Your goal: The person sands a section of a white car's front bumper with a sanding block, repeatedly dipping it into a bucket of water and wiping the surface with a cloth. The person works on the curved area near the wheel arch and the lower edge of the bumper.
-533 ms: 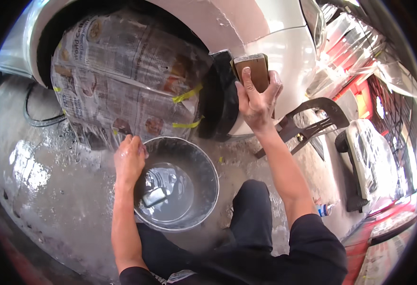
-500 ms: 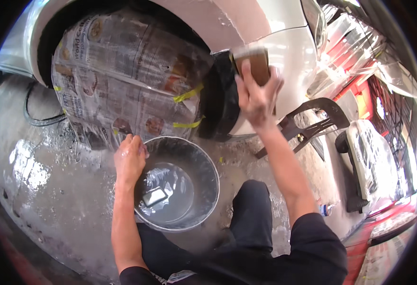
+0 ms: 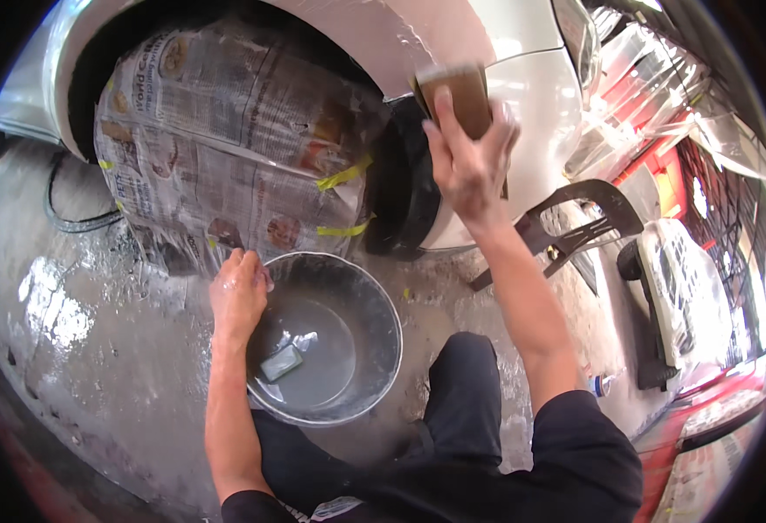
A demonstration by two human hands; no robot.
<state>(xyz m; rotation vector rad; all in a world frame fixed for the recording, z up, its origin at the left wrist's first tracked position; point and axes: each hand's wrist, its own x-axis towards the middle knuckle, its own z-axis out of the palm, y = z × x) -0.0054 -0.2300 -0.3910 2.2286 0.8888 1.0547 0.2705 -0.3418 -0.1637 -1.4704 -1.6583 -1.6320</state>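
My right hand (image 3: 473, 166) grips a sanding block (image 3: 459, 98) wrapped in brown sandpaper, against the pale car body (image 3: 535, 113) beside the wheel arch. Beyond the fingertips the block's far edge is smeared by motion. At the left rim of a dark bucket (image 3: 383, 301), my left hand (image 3: 240, 292) is closed; what its fingers hold is hidden, though a small pale bit shows by the palm. Cloudy water fills the bucket's bottom, and a pale green rectangular block (image 3: 282, 363) lies in it.
Newspaper (image 3: 217, 131) held with yellow tape (image 3: 345, 173) covers the wheel. A dark plastic chair (image 3: 588, 213) stands right of the bumper. Wet concrete floor (image 3: 112, 340) spreads left, with a black hose (image 3: 82, 225) on it. Plastic-wrapped parts (image 3: 688, 296) are at far right.
My right hand has slid the sanding block slightly up and left along the car body. My left hand stays by the bucket's rim.
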